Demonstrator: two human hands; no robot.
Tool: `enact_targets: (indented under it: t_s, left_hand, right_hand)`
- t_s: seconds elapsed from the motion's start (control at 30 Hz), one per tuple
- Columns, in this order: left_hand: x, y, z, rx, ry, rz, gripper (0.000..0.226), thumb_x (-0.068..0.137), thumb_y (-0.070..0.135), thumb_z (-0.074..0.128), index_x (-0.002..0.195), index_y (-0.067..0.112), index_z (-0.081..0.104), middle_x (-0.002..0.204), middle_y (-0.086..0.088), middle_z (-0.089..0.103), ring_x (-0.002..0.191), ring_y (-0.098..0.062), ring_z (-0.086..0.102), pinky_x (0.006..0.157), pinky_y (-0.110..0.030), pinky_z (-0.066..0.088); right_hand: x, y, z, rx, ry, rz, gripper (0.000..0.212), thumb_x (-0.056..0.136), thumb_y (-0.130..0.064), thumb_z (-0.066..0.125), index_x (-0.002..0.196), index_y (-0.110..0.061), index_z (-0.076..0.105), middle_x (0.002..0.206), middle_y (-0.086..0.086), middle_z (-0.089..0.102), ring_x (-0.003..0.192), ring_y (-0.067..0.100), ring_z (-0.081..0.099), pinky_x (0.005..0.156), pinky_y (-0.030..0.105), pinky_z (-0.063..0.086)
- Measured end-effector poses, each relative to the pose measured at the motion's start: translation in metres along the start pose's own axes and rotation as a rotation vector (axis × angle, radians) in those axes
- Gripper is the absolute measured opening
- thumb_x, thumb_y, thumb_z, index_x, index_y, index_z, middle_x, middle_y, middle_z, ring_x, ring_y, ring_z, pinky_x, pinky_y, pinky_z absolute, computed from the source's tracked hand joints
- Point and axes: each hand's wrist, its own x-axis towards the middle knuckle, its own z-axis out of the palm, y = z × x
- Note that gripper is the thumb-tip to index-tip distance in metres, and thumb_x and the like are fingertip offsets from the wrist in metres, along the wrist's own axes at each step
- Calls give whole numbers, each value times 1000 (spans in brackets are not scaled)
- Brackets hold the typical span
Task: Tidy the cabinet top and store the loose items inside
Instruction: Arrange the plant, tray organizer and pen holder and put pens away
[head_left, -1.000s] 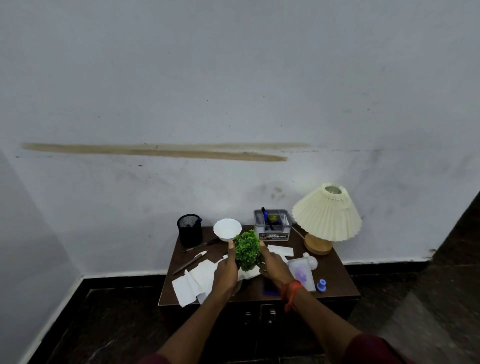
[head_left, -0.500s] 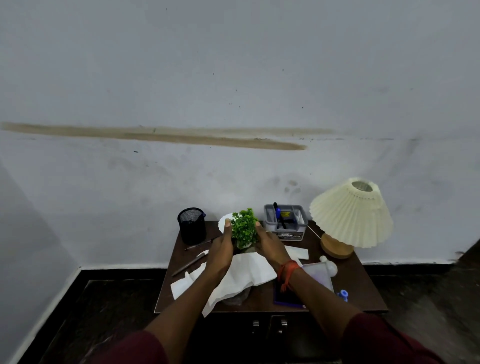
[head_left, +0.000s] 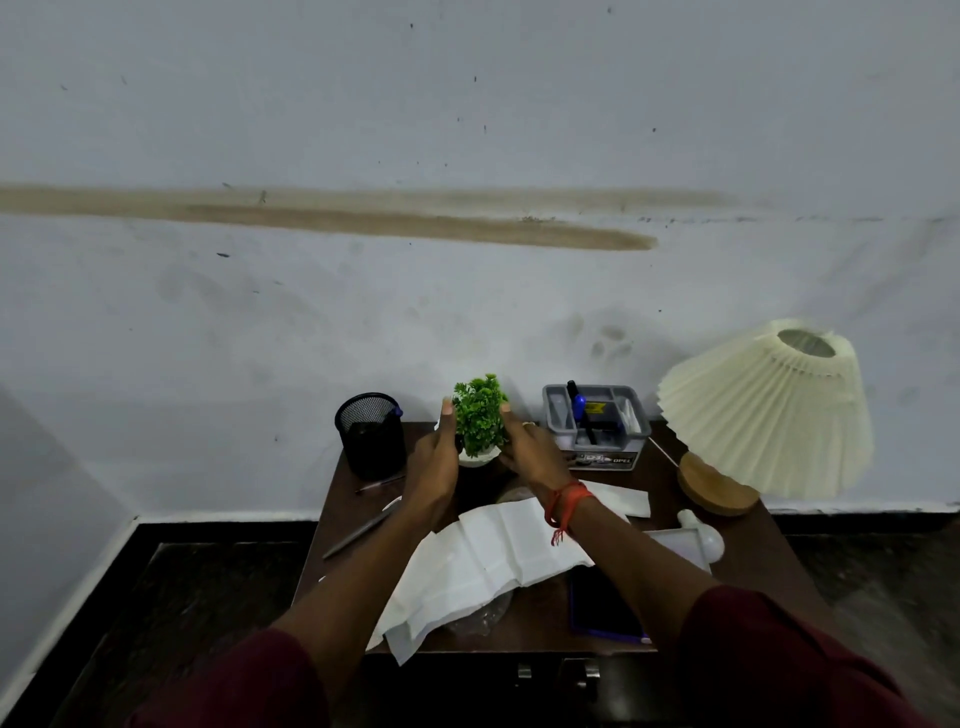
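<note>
One label (head_left: 605, 460), seemingly "OPEL"

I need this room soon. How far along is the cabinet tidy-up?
Early. Done: little shows; the mesh cup, grey organiser and lamp stand along the back. In hand: left hand and right hand flank the potted plant there; grip unclear. Left: papers, a pen and dark notebook lie loose on the cabinet top; doors look shut.
</note>
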Motion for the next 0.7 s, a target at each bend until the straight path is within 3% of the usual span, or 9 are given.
enact_targets:
  t_s: [0.17, 0.33, 0.4, 0.53, 0.6, 0.7]
  left_hand:
    - [13, -12, -3, 57, 20, 7, 76, 61, 96, 29, 84, 37, 71, 110, -1, 73, 106, -19, 66, 103, -42, 47]
    - [16, -11, -1, 85, 35, 2, 92, 59, 96, 27, 97, 25, 72, 106, -3, 73, 102, -20, 67, 99, -44, 50]
    - [14, -9, -2, 97, 31, -1, 88, 62, 93, 27, 95, 25, 72, 104, -4, 73, 100, -20, 67, 99, -44, 49]
    - [13, -5, -2, 93, -7, 9, 59, 79, 81, 33, 77, 33, 67, 106, -4, 72, 102, -20, 67, 101, -42, 48]
    - [14, -4, -2, 84, -28, 5, 58, 79, 80, 35, 80, 32, 68, 109, -4, 72, 103, -19, 66, 102, -42, 48]
    - [15, -3, -2, 88, -40, 1, 71, 78, 81, 34, 101, 25, 71, 113, -5, 71, 105, -19, 66, 103, -42, 47]
  right_hand:
    - [14, 13, 5, -45, -3, 11, 87, 54, -99, 38, 100, -32, 69, 104, 0, 73, 106, 24, 64, 100, 49, 47]
    - [0, -4, 2, -7, -24, 13, 84, 49, -97, 43, 88, -27, 69, 99, 0, 73, 97, 20, 67, 97, 47, 50]
    - [-3, -10, 1, 1, -52, 12, 81, 54, -93, 44, 94, -26, 68, 107, 1, 70, 98, 20, 67, 97, 46, 50]
    - [2, -15, 3, -49, -73, 52, 91, 55, -91, 44, 117, -27, 64, 125, 1, 64, 114, 23, 60, 101, 46, 47]
    - [4, -17, 6, -61, -103, 70, 91, 55, -89, 44, 121, -29, 62, 129, -1, 62, 119, 22, 57, 105, 45, 45]
    - [0, -23, 9, -68, -134, 66, 89, 59, -85, 43, 126, -28, 58, 133, -1, 59, 123, 21, 54, 107, 45, 41]
